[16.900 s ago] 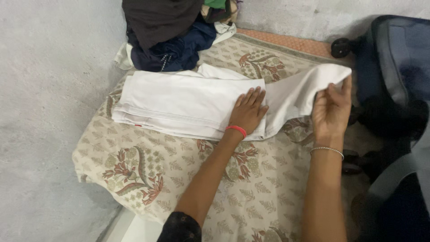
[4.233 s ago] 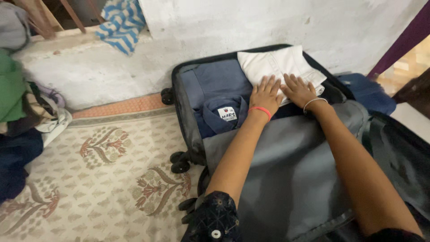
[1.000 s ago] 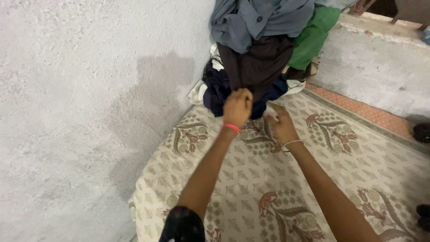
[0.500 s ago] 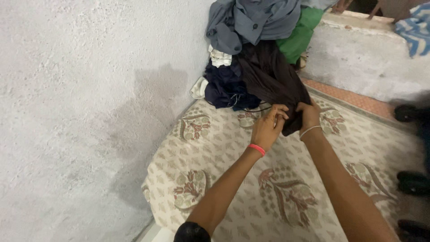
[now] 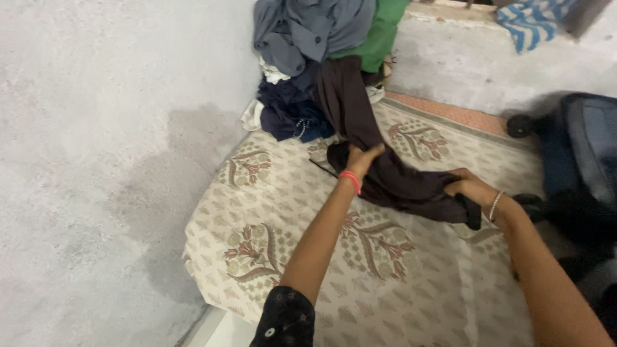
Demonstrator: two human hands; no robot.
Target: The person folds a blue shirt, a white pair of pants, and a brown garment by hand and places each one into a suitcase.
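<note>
A dark brown garment (image 5: 398, 183) stretches from the clothes pile across the patterned mat (image 5: 398, 276). My left hand (image 5: 361, 160), with a red band at the wrist, grips the garment near its middle. My right hand (image 5: 469, 190), wearing a thin silver bangle, grips the garment's far right end, close to the mat. The upper part of the garment (image 5: 347, 96) still hangs out of the pile.
The clothes pile (image 5: 315, 45) of grey, green, navy and white pieces leans in the corner against the rough grey wall (image 5: 96, 160). A dark suitcase (image 5: 578, 167) with wheels stands at the right edge. A blue-striped cloth (image 5: 530, 19) lies on the ledge behind.
Both hands have pulled the dark brown garment out of the pile and spread it rightward over the mat. My hands have moved apart. The view has shifted right, showing the suitcase.
</note>
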